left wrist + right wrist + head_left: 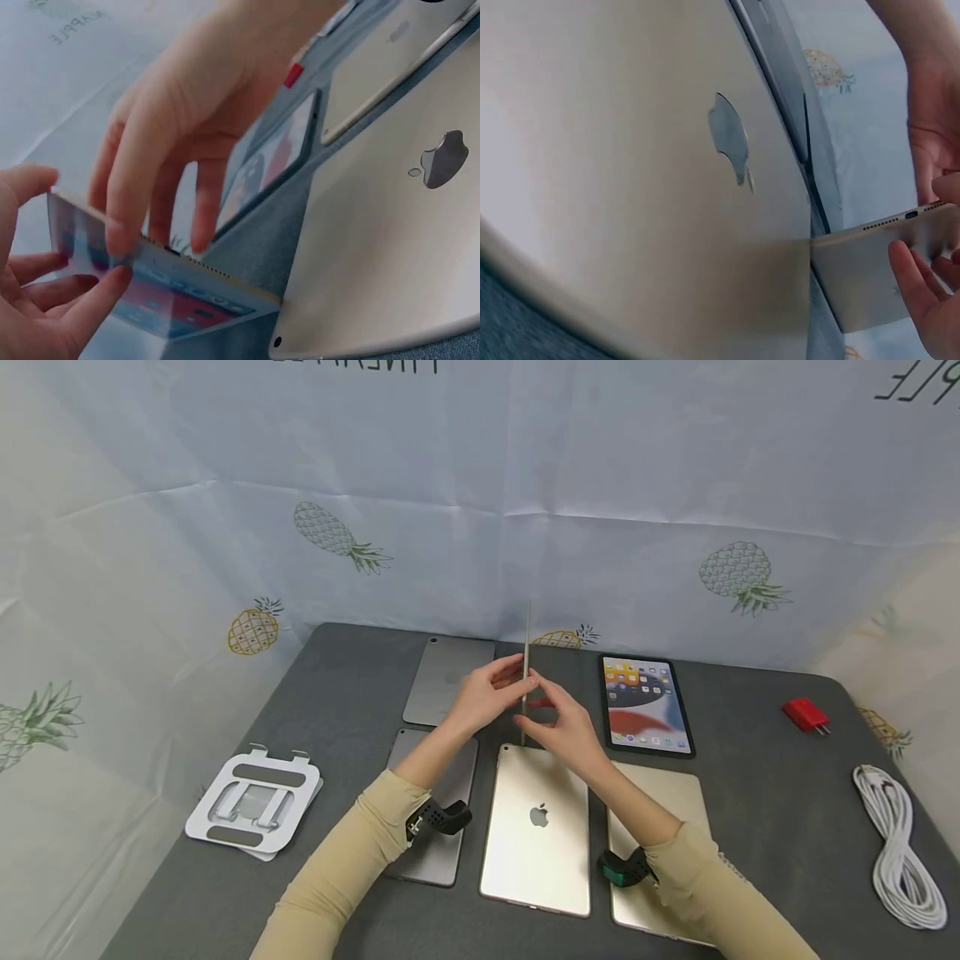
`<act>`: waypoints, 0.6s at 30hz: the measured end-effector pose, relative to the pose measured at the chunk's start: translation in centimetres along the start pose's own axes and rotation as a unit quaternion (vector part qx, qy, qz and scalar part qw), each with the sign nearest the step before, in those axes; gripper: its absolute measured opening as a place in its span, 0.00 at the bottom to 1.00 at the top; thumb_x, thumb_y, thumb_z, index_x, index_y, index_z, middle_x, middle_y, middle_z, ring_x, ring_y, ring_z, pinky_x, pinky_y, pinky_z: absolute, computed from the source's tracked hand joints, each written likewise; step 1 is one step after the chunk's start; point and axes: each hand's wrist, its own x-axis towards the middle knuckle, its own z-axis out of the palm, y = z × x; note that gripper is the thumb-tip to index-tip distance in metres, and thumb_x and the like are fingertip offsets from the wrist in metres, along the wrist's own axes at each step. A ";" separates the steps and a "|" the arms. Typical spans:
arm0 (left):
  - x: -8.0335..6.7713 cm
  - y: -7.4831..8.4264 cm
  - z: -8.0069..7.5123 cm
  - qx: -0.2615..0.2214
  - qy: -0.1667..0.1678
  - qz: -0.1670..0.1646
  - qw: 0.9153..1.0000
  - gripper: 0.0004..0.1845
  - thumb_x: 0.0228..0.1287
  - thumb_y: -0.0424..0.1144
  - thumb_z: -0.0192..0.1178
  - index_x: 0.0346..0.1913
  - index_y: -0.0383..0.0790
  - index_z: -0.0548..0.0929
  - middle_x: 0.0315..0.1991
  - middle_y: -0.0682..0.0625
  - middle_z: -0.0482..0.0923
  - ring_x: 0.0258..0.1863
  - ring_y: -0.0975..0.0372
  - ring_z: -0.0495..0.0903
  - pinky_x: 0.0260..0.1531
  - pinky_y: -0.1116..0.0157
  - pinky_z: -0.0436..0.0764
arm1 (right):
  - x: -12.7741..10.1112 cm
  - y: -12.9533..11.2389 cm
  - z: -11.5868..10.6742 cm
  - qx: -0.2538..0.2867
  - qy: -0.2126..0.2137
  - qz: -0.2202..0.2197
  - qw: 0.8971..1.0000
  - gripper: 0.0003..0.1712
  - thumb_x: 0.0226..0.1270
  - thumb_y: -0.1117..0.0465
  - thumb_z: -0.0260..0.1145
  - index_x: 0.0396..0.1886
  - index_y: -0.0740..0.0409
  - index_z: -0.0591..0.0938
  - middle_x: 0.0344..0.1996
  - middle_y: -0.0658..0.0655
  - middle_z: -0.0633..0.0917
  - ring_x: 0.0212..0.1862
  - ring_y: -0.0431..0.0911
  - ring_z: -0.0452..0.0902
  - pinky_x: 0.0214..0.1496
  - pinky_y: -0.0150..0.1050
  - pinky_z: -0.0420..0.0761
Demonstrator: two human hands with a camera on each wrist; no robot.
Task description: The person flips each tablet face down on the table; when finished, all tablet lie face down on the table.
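I hold a thin gold tablet (527,668) upright, edge-on to the head camera, above the grey table (757,827). My left hand (510,681) grips it from the left, thumb and fingers on its screen side (172,300). From the right, my right hand (538,708) pinches it, fingertips (922,289) on its gold back (870,270). The held tablet's screen is lit. Right below lies a gold tablet (536,835) face down, logo up.
A second gold tablet (667,793) lies partly under my right forearm. Two grey tablets (447,677) (442,852) lie face down on the left, and a lit tablet (647,703) at the back right. White stand (255,799) at left; red charger (806,714) and white cable (896,852) at right.
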 end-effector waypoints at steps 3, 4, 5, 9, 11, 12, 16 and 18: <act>-0.1 0.3 0.0 0.015 -0.001 -0.005 1.000 0.35 0.64 0.45 0.65 0.73 0.46 0.66 0.65 0.49 0.72 0.58 0.59 0.77 0.47 0.63 0.82 | -0.1 0.2 0.5 0.011 -0.008 -0.001 1.000 0.40 0.63 0.62 0.71 0.74 0.51 0.66 0.65 0.55 0.73 0.56 0.52 0.77 0.46 0.39 0.83; -0.2 0.3 -0.1 0.012 0.000 -0.005 1.000 0.36 0.64 0.44 0.65 0.73 0.46 0.65 0.65 0.48 0.72 0.58 0.59 0.78 0.46 0.63 0.82 | -0.1 0.3 0.7 0.017 -0.009 0.000 1.000 0.39 0.63 0.63 0.71 0.73 0.53 0.66 0.64 0.55 0.73 0.56 0.53 0.77 0.47 0.39 0.83; -0.3 0.3 -0.1 0.006 0.002 -0.004 1.000 0.36 0.64 0.43 0.65 0.73 0.45 0.65 0.66 0.47 0.72 0.58 0.58 0.78 0.46 0.62 0.82 | -0.1 0.4 0.8 0.024 -0.009 0.003 1.000 0.39 0.63 0.64 0.71 0.73 0.53 0.67 0.64 0.56 0.74 0.57 0.53 0.77 0.48 0.40 0.83; -0.5 -0.1 -0.3 -0.021 0.012 0.016 1.000 0.35 0.65 0.38 0.63 0.74 0.45 0.64 0.65 0.42 0.71 0.58 0.54 0.78 0.45 0.60 0.83 | -0.2 0.8 1.2 0.025 -0.011 0.028 0.999 0.37 0.62 0.63 0.72 0.70 0.54 0.70 0.62 0.58 0.75 0.57 0.55 0.78 0.50 0.44 0.82; -0.6 -0.4 -0.4 -0.026 0.020 0.030 0.999 0.34 0.65 0.36 0.63 0.73 0.44 0.64 0.65 0.40 0.71 0.57 0.51 0.78 0.42 0.59 0.84 | -0.3 1.0 1.3 0.017 -0.015 0.044 0.999 0.37 0.62 0.62 0.72 0.70 0.53 0.70 0.62 0.58 0.75 0.57 0.55 0.77 0.51 0.46 0.81; -0.6 -0.5 -0.4 -0.025 0.025 0.036 0.999 0.34 0.65 0.35 0.63 0.73 0.43 0.65 0.65 0.39 0.71 0.57 0.51 0.78 0.41 0.60 0.84 | -0.3 1.1 1.4 0.013 -0.017 0.050 0.999 0.36 0.62 0.62 0.72 0.70 0.54 0.70 0.63 0.59 0.74 0.58 0.55 0.76 0.52 0.47 0.81; -0.8 -1.0 -0.4 -0.029 0.047 0.042 0.998 0.35 0.63 0.33 0.62 0.73 0.42 0.65 0.64 0.37 0.72 0.56 0.50 0.79 0.37 0.61 0.85 | -0.4 1.7 1.4 0.007 -0.025 0.069 0.997 0.36 0.63 0.61 0.71 0.70 0.55 0.70 0.64 0.60 0.72 0.61 0.56 0.73 0.55 0.48 0.79; -0.9 -1.2 -0.4 -0.037 0.055 0.037 0.997 0.35 0.63 0.32 0.62 0.73 0.42 0.65 0.63 0.38 0.73 0.56 0.50 0.79 0.37 0.61 0.85 | -0.4 2.0 1.3 0.004 -0.028 0.078 0.997 0.36 0.63 0.61 0.71 0.70 0.56 0.70 0.65 0.60 0.72 0.62 0.56 0.71 0.56 0.48 0.78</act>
